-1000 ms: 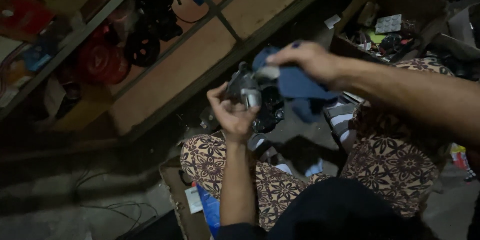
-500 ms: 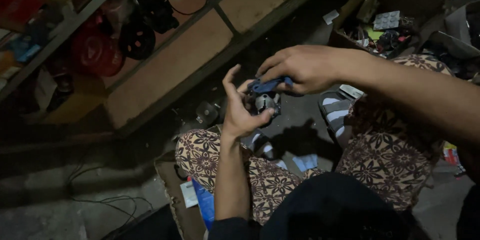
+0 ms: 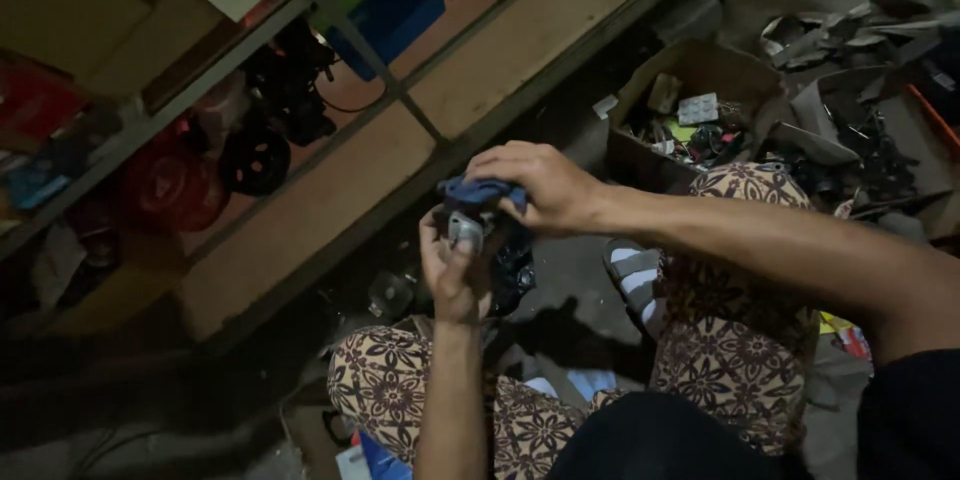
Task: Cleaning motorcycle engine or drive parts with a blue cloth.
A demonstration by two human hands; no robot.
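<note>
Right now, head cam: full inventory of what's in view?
small metal part: 1, grey, held in left hand
cloth: 1, blue, pressed on the part under right hand
cardboard box: 1, brown, open, far right of hands, filled with small parts
shelf rack: 1, metal frame, upper left
round red item: 1, on shelf, left
blue box: 1, on shelf, top
sandal: 1, striped grey-white, floor below right hand
patterned trousers: brown-cream, both knees
left hand: grips part
right hand: holds cloth
</note>
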